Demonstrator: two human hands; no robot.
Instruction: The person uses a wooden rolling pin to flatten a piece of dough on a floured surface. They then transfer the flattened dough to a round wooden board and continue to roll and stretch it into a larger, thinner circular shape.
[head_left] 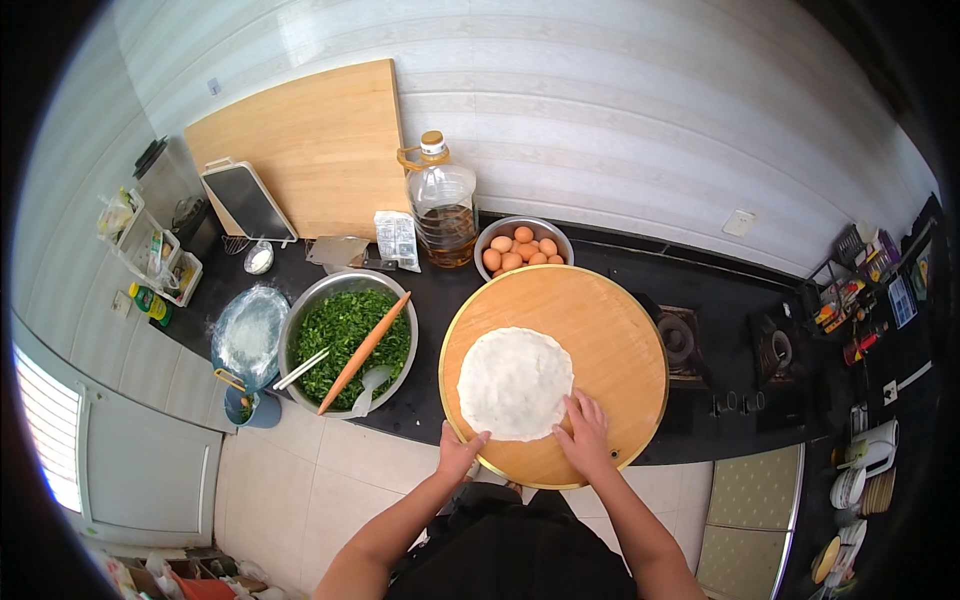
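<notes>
A flat round of pale dough lies on a large round wooden board in front of me. My left hand grips the board's near left rim, its thumb on top close to the dough's lower edge and its other fingers partly hidden. On the board's near right part rests my right hand, fingers stretched out, the tips touching the dough's lower right edge. Left of the board is a steel basin of chopped greens. Across it lie a wooden rolling pin, white chopsticks and a pale spoon.
Behind the board stand a bowl of brown eggs and a big oil jug. A gas stove is at the right. Further left are a floury tray, a blue bucket, a cleaver and a leaning wooden board.
</notes>
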